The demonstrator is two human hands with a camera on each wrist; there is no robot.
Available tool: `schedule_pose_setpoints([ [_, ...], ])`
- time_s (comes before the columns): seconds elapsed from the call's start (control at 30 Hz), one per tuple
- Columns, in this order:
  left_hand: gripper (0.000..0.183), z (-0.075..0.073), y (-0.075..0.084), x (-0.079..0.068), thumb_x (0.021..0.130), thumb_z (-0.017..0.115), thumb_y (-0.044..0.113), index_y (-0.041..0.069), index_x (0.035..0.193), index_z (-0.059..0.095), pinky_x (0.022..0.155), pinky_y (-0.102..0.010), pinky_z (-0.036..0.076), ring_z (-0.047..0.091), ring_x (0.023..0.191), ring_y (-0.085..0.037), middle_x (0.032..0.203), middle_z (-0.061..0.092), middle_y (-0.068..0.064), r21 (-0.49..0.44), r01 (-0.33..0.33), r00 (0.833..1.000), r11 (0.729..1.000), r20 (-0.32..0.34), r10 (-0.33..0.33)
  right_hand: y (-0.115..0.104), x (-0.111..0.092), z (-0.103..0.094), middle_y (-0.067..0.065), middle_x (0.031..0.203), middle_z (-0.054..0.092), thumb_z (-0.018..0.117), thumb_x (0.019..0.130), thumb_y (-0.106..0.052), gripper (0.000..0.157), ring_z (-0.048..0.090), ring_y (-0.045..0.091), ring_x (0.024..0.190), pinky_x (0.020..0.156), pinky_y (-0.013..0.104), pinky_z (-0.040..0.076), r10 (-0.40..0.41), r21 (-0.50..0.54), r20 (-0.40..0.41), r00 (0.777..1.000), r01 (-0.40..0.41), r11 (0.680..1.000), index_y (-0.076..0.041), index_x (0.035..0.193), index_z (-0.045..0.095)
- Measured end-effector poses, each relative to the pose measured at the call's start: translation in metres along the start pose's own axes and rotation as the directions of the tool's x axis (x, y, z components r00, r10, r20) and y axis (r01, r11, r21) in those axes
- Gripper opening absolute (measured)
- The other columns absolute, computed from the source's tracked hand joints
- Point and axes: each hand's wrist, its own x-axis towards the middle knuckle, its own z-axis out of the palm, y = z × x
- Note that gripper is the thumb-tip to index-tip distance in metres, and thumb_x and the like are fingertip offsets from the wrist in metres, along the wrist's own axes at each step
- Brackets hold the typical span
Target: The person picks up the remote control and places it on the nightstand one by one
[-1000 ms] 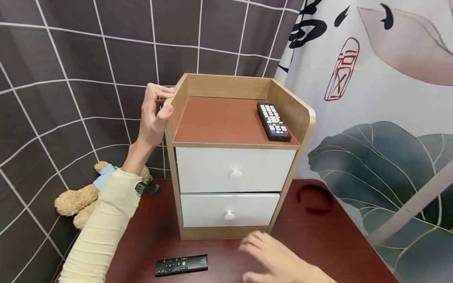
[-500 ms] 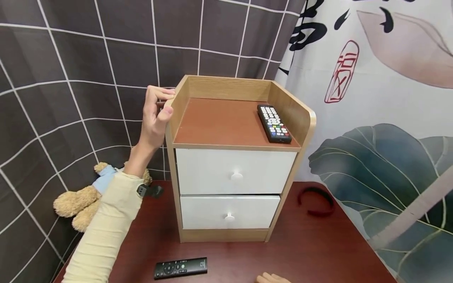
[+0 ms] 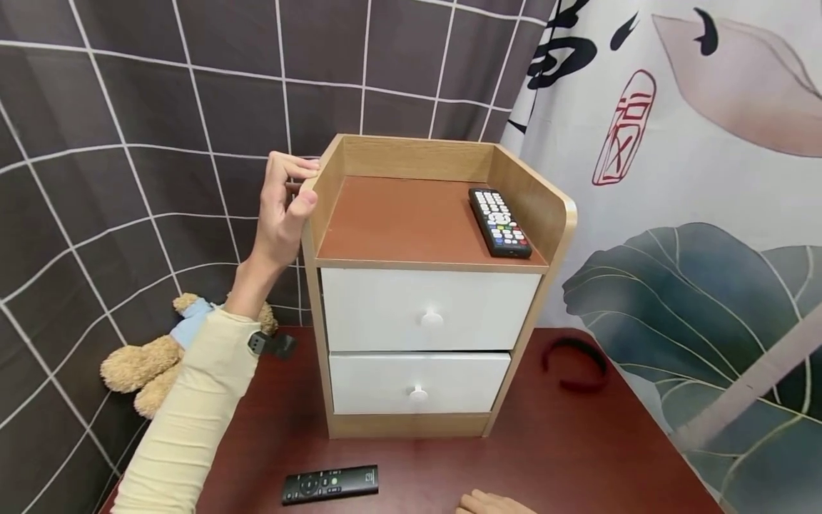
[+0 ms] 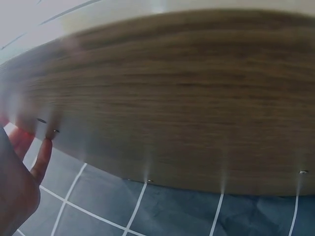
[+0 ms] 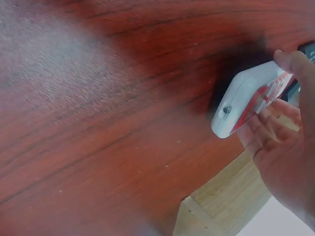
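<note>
A small wooden cabinet (image 3: 407, 426) with two white drawers stands on the dark red table. My left hand (image 3: 280, 214) grips the upper edge of its left side panel, fingers bent and thumb at the front. The panel's outer face (image 4: 172, 98) fills most of the left wrist view. Low in the head view, only some fingers of my right hand (image 3: 491, 503) show. In the right wrist view, that hand holds a white remote control (image 5: 237, 101) with a red face between thumb and fingers, close to the table. Its far part is hidden by the hand.
A black remote (image 3: 499, 223) lies on the cabinet top, and another black remote (image 3: 330, 485) lies on the table (image 3: 578, 457) in front. To the right is a dark red curved band (image 3: 581, 365). A teddy bear (image 3: 144, 364) leans at the left, by the gridded curtain (image 3: 128, 185).
My right hand has drawn back toward the bottom edge of the head view, so that only its fingers show now. The left hand stays on the cabinet. Both drawers look the same.
</note>
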Motion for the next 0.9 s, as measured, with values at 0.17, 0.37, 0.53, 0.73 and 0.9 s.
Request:
schedule_pose_setpoints([
  [0.17,0.065,0.000,-0.001,0.004,0.074,0.053,0.047,-0.014,0.097,0.051,0.082,-0.026,0.043,0.053,0.112,-0.010,0.112,0.055,-0.017,0.005,-0.018,1.000,1.000,-0.005,0.018,0.006,0.018,-0.022,-0.017,0.087,0.051,0.058,0.096,-0.036,0.012,0.038,-0.006,0.075,0.062,0.003,0.024,0.021,0.037,0.173,0.985,-0.028,0.999,-0.026,0.102,0.060],
  [0.37,0.068,-0.001,-0.002,0.001,0.074,0.054,0.049,-0.015,0.098,0.051,0.082,-0.025,0.043,0.054,0.113,-0.011,0.111,0.056,-0.006,-0.014,-0.022,0.999,1.000,-0.024,0.022,0.020,0.037,-0.065,-0.014,0.100,0.057,0.059,0.095,-0.046,0.036,0.050,-0.003,0.090,0.073,0.010,0.043,0.141,0.184,0.250,0.958,-0.190,0.964,-0.024,0.124,0.058],
  [0.53,0.067,0.006,-0.004,0.002,0.075,0.054,0.048,-0.015,0.097,0.051,0.082,-0.026,0.043,0.055,0.114,-0.017,0.111,0.054,0.008,-0.026,-0.032,0.999,0.999,-0.030,0.031,0.032,0.056,-0.105,-0.015,0.107,0.058,0.074,0.081,-0.039,0.047,0.051,-0.003,0.093,0.075,0.013,0.045,0.230,0.151,0.172,0.958,-0.257,0.955,-0.025,0.124,0.058],
  [0.73,0.072,0.012,-0.007,0.002,0.075,0.054,0.053,-0.015,0.098,0.052,0.085,-0.028,0.046,0.055,0.114,-0.019,0.110,0.054,0.005,-0.020,-0.026,0.999,0.999,-0.028,0.025,0.040,0.081,-0.142,-0.017,0.100,0.054,0.079,0.071,-0.037,0.049,0.048,-0.005,0.083,0.069,0.007,0.038,0.234,0.050,0.076,0.969,-0.238,0.970,-0.024,0.114,0.061],
  [0.9,0.069,0.005,-0.008,0.002,0.074,0.055,0.049,-0.016,0.096,0.051,0.086,-0.028,0.047,0.055,0.113,-0.021,0.108,0.055,0.005,-0.046,-0.032,0.998,0.998,-0.058,0.029,0.042,0.109,-0.168,-0.017,0.096,0.053,0.075,0.076,-0.040,0.041,0.045,-0.005,0.079,0.065,0.008,0.037,0.253,0.092,0.167,0.953,-0.270,0.958,-0.025,0.111,0.061],
])
